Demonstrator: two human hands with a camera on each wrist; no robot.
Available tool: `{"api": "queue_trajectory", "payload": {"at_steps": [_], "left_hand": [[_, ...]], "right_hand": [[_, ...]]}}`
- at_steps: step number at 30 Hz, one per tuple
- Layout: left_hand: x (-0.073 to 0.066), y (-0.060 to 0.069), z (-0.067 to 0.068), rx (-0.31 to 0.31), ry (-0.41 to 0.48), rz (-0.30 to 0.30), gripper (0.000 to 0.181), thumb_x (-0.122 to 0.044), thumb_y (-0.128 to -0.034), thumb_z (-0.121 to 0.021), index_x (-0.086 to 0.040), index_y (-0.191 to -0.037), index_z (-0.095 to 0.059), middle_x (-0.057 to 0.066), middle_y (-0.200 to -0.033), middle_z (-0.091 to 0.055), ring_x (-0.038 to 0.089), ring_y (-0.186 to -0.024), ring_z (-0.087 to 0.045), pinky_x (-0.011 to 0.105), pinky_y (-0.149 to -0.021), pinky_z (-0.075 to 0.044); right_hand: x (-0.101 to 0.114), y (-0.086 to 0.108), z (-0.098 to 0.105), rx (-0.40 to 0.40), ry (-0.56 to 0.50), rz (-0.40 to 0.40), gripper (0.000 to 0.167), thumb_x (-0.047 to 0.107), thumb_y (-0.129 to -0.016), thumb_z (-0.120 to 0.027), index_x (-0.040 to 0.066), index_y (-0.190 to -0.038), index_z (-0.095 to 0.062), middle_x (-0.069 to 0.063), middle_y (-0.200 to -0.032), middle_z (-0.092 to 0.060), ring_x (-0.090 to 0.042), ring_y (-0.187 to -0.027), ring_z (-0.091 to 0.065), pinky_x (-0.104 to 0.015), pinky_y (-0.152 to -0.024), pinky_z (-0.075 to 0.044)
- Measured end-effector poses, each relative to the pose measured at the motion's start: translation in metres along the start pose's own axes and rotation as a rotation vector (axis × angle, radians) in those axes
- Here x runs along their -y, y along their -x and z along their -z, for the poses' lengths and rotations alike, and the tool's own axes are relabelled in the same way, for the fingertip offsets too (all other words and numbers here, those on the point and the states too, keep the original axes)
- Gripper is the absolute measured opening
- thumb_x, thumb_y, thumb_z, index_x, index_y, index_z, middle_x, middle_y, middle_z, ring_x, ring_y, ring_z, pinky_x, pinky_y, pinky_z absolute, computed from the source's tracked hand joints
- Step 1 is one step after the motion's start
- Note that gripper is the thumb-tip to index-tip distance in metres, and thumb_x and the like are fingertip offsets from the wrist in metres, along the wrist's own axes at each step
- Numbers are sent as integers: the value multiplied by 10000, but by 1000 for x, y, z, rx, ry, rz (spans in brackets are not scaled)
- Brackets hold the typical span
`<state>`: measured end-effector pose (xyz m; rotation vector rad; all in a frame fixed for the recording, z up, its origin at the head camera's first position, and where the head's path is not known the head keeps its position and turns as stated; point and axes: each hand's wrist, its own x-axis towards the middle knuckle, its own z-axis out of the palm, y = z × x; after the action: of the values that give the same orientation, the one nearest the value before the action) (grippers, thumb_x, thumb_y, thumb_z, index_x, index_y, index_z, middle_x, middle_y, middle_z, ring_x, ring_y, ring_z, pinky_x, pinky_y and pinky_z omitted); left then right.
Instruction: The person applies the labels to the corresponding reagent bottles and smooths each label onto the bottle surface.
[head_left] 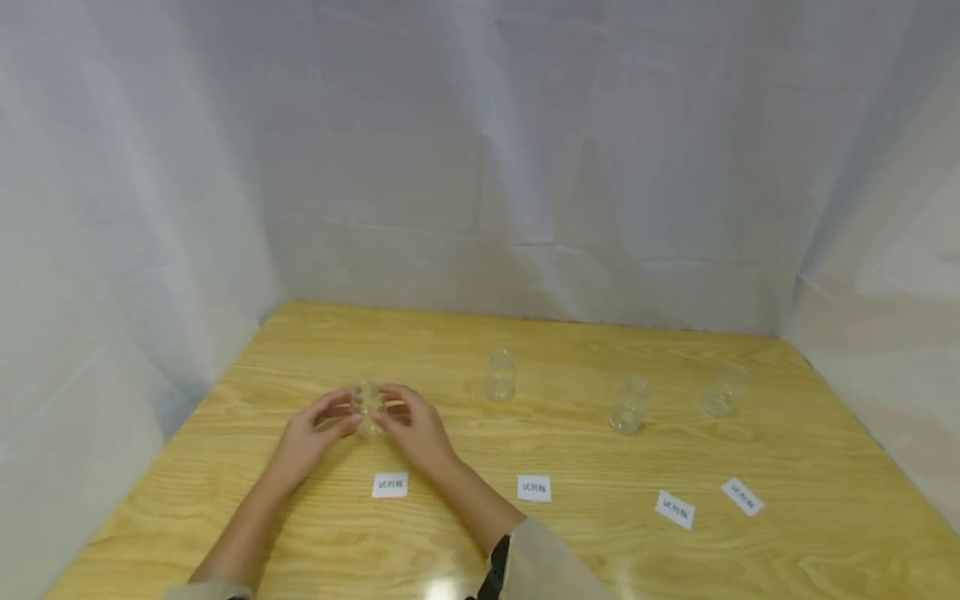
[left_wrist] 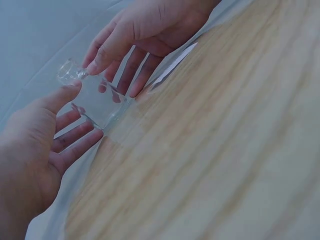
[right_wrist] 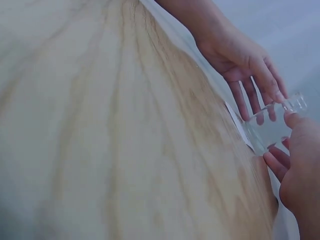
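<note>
Partly, both hands (head_left: 313,432) (head_left: 422,427) cover the faint clear bottle (head_left: 367,406) they hold.

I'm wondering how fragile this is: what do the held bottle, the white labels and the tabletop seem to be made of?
Bottle: probably glass, glossy and clear: see-through with bright highlights, though plastic is possible.
White labels: likely matte paper or card; thin, flat, no shine.
Tabletop: wood or wood-look laminate, judging by its grain; reflections suggest gloss.
</note>
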<state>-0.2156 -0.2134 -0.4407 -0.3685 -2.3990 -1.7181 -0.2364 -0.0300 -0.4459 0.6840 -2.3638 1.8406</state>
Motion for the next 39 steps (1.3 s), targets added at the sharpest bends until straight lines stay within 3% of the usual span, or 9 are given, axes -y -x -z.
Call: {"api": "queue_trajectory", "payload": {"at_steps": [17,31,39], "left_hand": [[-10,7,-19,17,-20,-67,434,-109,-842,-672,26,-1229,-529,191,-1175,-565,287,-1015,-561,227,-846,-451],[-19,14,-27,43,-8,-79,437,-94,-840,-669,23,-1236,-524,198,-1197,-548,322,-1025,-555,368,-877,-449],[-18,15,-27,69,-65,-72,495,-139,-848,-667,-2,-1284,-478,214,-1247,-489,390,-1069,-518,384,-850,-468]], "right_hand": [[1,23,17,-24,-10,6,390,200,-871,-638,102,-1233,-531,-9,-1184,-552,-167,-999,-556,-220,-818,-464],[6,37,25,-21,-19,38,407,161,-873,-636,58,-1243,-501,-70,-1165,-546,-217,-994,-557,-225,-796,-479],[11,43,30,-37,4,-36,464,211,-868,-646,47,-1262,-465,-74,-1212,-522,-255,-1038,-543,-229,-787,-481]]}}
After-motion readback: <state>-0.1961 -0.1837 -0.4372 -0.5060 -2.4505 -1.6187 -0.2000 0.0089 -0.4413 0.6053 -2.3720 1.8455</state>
